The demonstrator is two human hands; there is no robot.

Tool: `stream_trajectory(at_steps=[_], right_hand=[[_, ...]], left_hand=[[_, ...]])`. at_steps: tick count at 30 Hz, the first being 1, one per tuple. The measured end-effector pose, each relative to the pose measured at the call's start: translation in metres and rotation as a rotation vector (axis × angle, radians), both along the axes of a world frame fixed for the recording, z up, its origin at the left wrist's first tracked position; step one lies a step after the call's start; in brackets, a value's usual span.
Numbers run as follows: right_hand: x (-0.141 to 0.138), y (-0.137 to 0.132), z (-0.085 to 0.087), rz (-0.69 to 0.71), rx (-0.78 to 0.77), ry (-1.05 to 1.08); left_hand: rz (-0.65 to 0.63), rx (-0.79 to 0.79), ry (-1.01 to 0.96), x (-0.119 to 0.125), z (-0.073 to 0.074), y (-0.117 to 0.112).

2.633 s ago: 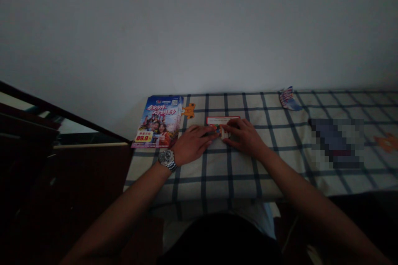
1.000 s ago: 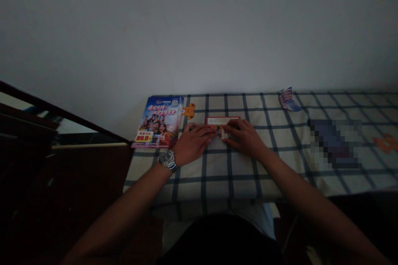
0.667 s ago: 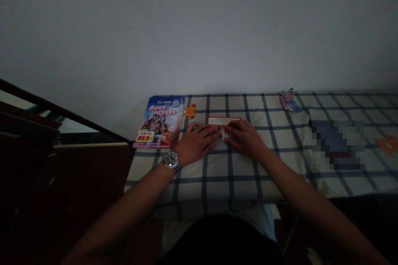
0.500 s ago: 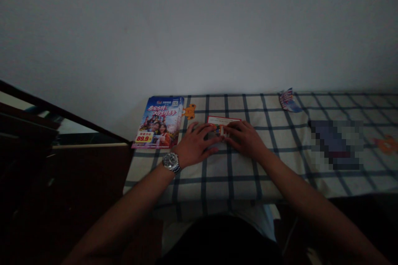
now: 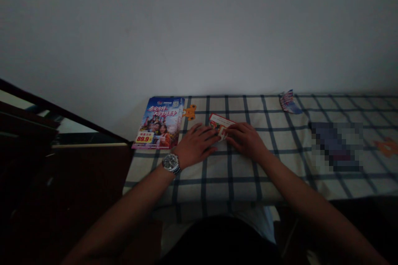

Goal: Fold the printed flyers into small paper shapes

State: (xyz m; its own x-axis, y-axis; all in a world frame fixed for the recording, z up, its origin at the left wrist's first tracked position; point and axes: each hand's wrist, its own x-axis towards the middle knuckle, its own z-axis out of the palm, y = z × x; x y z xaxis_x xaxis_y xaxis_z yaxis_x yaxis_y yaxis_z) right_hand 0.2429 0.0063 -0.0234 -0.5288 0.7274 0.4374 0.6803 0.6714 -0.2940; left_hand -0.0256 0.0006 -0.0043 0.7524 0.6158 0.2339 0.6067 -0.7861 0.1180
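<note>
Head view: right hand (image 5: 247, 140) pinches the angled card (image 5: 220, 120), left hand (image 5: 196, 144) spread, ungripping, at its edge, likely steadying it

Two hands are in view: one left hand (image 5: 197, 145) and one right hand (image 5: 245, 143). One wristwatch (image 5: 171, 162) counts on the left side. Between the hands there is one red-edged paper (image 5: 221, 120); its layers, if several, cannot be counted. At the far left lies one stack of leaflets (image 5: 159, 126), its sheets too tightly piled to number; the top one carries two pictured people, one price label and one square code. At the far right there is one crumpled scrap (image 5: 289, 103), and nearer, one blurred dark object (image 5: 334, 145). One checked cloth (image 5: 245, 180) shows two orange bear prints (image 5: 190, 112).
</note>
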Motion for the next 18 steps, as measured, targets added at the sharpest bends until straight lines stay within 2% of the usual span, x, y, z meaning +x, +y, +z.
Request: stream_trajectory(at_steps=[5, 13, 18], right_hand=[[-0.0001, 0.0002, -0.0013, 0.018, -0.015, 0.0], [-0.0035, -0.0033, 0.006, 0.161, -0.056, 0.012], [-0.0041, -0.004, 0.0076, 0.16, -0.064, 0.018]], left_hand=[[0.059, 0.0, -0.016, 0.0027, 0.0026, -0.0013], [0.141, -0.005, -0.037, 0.0021, 0.0018, 0.001], [0.156, -0.016, -0.042, 0.0033, 0.0024, 0.0003]])
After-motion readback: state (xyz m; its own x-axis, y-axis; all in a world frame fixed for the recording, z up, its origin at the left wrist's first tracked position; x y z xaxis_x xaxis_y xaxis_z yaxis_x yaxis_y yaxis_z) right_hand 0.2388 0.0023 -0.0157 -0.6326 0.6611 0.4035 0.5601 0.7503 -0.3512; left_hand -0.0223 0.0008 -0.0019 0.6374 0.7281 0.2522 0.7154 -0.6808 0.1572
